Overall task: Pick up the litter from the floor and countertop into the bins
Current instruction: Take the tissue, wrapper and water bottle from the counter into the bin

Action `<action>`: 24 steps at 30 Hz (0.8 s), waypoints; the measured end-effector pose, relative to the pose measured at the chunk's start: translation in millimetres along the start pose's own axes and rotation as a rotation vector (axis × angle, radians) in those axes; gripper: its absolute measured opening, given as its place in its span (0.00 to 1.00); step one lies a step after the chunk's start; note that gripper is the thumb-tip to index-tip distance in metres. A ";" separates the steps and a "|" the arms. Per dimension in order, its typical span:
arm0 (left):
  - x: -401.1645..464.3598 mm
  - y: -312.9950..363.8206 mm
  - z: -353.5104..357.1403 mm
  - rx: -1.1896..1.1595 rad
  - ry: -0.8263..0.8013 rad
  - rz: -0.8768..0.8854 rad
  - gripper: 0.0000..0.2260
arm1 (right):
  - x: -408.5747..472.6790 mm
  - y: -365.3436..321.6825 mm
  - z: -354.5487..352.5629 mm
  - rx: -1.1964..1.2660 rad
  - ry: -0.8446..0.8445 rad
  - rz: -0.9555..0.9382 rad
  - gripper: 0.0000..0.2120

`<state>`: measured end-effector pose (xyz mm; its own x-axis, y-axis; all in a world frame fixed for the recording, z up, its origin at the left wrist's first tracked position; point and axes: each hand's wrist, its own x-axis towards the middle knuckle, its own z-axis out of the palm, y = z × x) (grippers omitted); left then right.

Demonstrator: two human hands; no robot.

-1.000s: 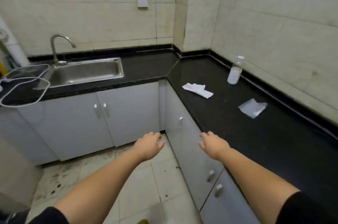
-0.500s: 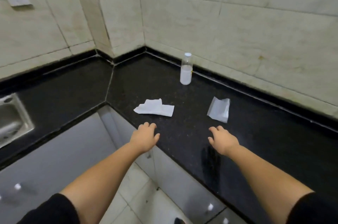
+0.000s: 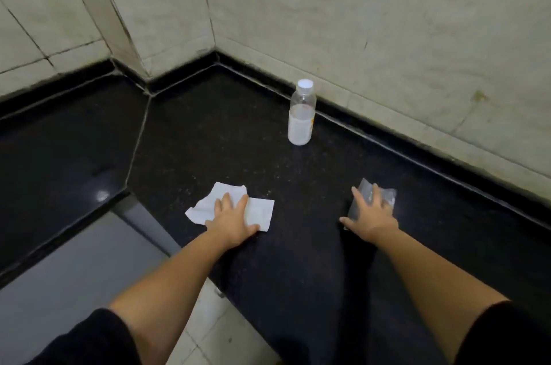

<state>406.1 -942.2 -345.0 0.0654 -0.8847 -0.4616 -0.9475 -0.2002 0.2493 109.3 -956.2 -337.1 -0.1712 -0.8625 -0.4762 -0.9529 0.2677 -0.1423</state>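
Note:
On the black countertop [image 3: 238, 138] lies a crumpled white paper napkin [image 3: 259, 211]. My left hand [image 3: 231, 220] rests flat on top of it, fingers spread. A little to the right lies a clear plastic wrapper [image 3: 387, 199]; my right hand [image 3: 368, 214] lies flat on it with fingers spread and covers most of it. Neither piece is lifted off the counter. A clear plastic bottle [image 3: 300, 114] with a white cap stands upright farther back, near the wall.
The counter runs into a tiled corner [image 3: 214, 48] with a low black backsplash. Grey cabinet doors [image 3: 59, 275] sit under the counter's front edge at lower left. A strip of pale floor tile [image 3: 208, 323] shows between my arms.
Both hands have moved forward over the counter and come down, the left onto the napkin and the right onto the wrapper. The view has closed in on the countertop corner.

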 end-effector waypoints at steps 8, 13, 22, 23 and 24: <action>35.0 6.7 -2.3 0.142 0.172 0.156 0.16 | 22.9 -14.9 -0.4 -0.094 0.115 -0.002 0.22; 65.1 4.0 -21.0 0.101 0.129 0.249 0.14 | 24.6 -30.1 -1.9 -0.075 0.034 0.051 0.31; 121.1 7.2 -103.3 0.042 0.204 0.371 0.10 | 54.9 -107.7 -113.0 0.101 0.457 -0.024 0.09; 127.2 5.5 -109.4 0.037 0.203 0.380 0.10 | 60.4 -120.3 -131.4 0.109 0.478 -0.031 0.10; 132.3 3.5 -115.2 0.032 0.207 0.386 0.10 | 65.6 -132.3 -148.3 0.113 0.490 -0.033 0.12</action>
<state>447.5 -1108.4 -307.2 -0.2374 -0.9584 -0.1584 -0.9237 0.1722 0.3421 187.0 -1111.9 -220.9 -0.2645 -0.9643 -0.0104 -0.9314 0.2583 -0.2566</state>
